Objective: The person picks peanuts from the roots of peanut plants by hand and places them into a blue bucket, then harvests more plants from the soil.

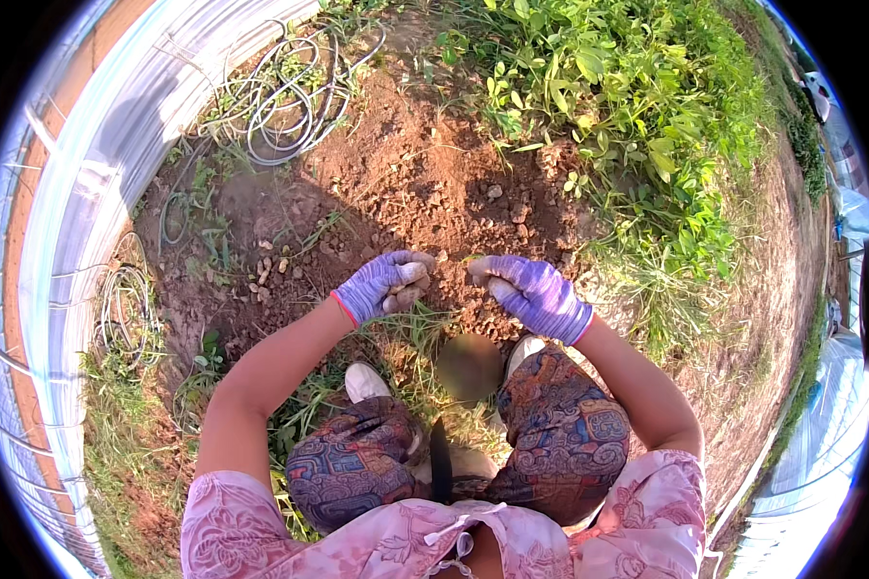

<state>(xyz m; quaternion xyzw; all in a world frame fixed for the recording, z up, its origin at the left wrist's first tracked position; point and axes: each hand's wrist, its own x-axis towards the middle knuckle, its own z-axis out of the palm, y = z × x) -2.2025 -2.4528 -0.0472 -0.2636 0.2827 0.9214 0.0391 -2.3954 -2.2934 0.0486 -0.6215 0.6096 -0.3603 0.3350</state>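
Note:
Both my hands wear purple knit gloves with soil-stained greyish fingertips, held apart above loose reddish soil [442, 195]. My left hand [387, 286] has its fingers curled inward; whether something sits inside them is hidden. Thumb and forefinger of my right hand [536, 293] are drawn close together, with a tiny green bit [472, 258] at their tips, too small to make out. A small pale lump [442, 255] shows on the ground between the hands. To the left of my left hand lies a little group of what look like peanut pods [263, 271] on the soil.
Leafy green plants [623, 94] stand at the upper right. Coiled thin hose [290, 108] lies at the upper left beside plastic greenhouse sheeting [116, 123]. Another coil [124, 311] rests lower left. Cut grass [666, 297] is strewn to the right; my shoe [366, 382] stands on weeds.

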